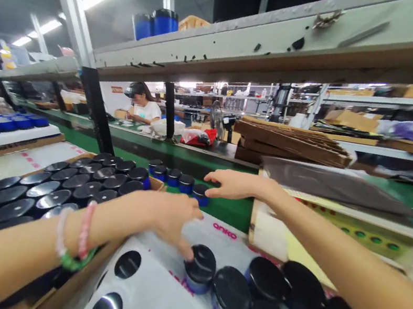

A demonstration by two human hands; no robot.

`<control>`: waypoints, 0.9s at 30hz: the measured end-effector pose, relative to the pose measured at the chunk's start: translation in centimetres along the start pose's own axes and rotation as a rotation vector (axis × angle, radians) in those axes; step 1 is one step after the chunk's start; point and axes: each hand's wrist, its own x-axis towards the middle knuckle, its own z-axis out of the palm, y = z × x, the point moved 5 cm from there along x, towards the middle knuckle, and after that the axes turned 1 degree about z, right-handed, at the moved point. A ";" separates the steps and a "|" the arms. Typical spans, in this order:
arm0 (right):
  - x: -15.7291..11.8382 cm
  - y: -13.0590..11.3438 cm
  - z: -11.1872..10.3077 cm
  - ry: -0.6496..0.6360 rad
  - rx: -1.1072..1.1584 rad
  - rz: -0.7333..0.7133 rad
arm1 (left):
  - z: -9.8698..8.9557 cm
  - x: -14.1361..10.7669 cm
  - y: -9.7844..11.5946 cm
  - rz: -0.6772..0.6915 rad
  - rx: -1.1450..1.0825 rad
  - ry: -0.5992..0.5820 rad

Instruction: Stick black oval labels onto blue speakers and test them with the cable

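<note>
Main worry here: these glossy black-lidded jars sit packed close, so one careless bump could tip a jar and knock its neighbours over. Left hand (173, 220) is loose and half open, fingertips (186, 250) touching the lid of a round blue jar (200, 269) on a white printed sheet (216, 236). Right hand (235, 185) is spread open, fingers right by a short row of blue jars (174, 179) on the green bench (223, 209), holding nothing, though I can't tell if they touch.

Your left wrist (74, 238) wears a pale beaded bracelet (61, 230), a pink beaded bracelet (86, 229) and a green band (72, 262), stacked together.
</note>
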 end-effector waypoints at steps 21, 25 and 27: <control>-16.0 4.5 10.7 0.053 -0.157 -0.092 | 1.7 12.9 -0.5 0.102 0.087 0.337; -16.3 4.6 10.8 0.093 -0.153 -0.093 | 2.7 16.0 -2.0 0.097 0.067 0.292; -16.3 4.7 10.9 0.097 -0.145 -0.092 | 3.5 16.6 -2.7 0.089 0.055 0.276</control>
